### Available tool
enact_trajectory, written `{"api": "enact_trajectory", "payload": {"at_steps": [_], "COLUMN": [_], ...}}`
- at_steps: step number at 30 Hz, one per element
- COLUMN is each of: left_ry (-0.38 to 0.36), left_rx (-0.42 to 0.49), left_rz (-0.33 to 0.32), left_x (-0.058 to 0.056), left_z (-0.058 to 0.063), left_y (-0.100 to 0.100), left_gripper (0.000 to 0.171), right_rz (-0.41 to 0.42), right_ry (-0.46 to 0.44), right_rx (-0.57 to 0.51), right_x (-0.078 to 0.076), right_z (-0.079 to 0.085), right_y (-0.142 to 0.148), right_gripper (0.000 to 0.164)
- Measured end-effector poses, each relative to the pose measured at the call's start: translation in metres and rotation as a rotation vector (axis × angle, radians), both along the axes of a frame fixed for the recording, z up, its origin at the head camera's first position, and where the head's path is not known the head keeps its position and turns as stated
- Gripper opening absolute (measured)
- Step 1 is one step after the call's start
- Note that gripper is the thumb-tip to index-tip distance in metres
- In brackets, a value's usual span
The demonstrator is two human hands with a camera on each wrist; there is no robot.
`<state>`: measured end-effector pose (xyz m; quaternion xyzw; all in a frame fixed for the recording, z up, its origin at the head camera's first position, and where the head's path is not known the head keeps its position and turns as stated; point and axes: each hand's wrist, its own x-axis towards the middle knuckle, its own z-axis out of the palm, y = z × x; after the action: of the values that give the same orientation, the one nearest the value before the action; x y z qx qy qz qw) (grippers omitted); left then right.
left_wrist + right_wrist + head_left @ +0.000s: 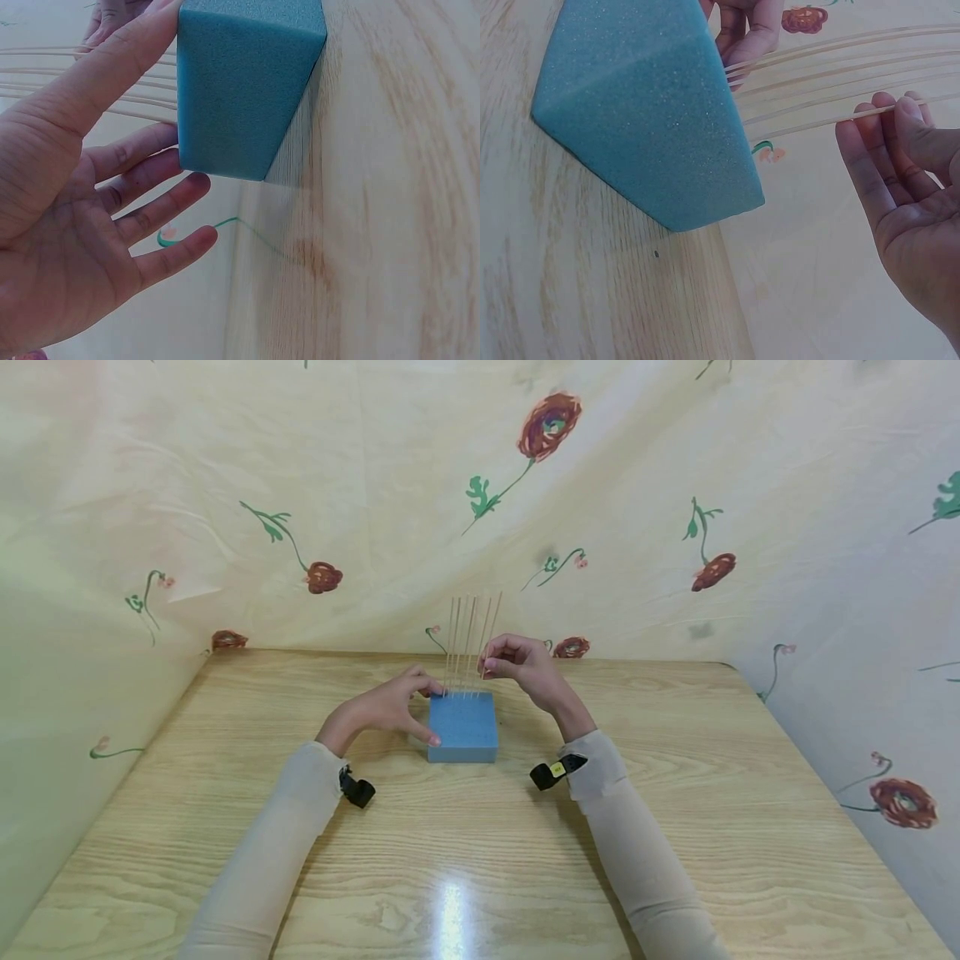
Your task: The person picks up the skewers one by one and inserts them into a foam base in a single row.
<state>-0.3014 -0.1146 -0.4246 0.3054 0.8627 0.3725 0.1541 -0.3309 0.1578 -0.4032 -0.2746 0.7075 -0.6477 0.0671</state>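
A blue foam block (462,722) sits on the table, with several thin wooden sticks (459,643) standing in a row from its top near the back edge. My left hand (390,700) holds the block at its left side, thumb at the front corner and fingers by the back. In the left wrist view, the ring and little fingers of the left hand (82,217) stretch past the block (244,94). At the row's right end, my right hand (528,668) pinches a stick (817,124) between thumb and fingertips, above the foam. This stick leans slightly to the right.
The wood-grain table (465,827) extends around the block on all sides. Behind it hangs a pale cloth (405,460) printed with flowers, also closing off the left and right. A black wrist camera (357,787) is strapped below the left hand, another (550,775) below the right.
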Motion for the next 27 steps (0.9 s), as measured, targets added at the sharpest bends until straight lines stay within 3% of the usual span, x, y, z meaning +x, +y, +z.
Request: {"api": "enact_trajectory", "payload": {"at_steps": [27], "left_ry": [0.002], "left_rx": [-0.011], "left_rz": [0.003], "left_x": [0.0004], "left_z": [0.0009], "left_y": [-0.0002], "left_gripper": [0.076], "right_rz": [0.026], "right_ry": [0.019], "right_rx": [0.002], "right_x": [0.0002], "right_z": [-0.001], "right_y": [0.0005], "right_gripper": [0.007]}}
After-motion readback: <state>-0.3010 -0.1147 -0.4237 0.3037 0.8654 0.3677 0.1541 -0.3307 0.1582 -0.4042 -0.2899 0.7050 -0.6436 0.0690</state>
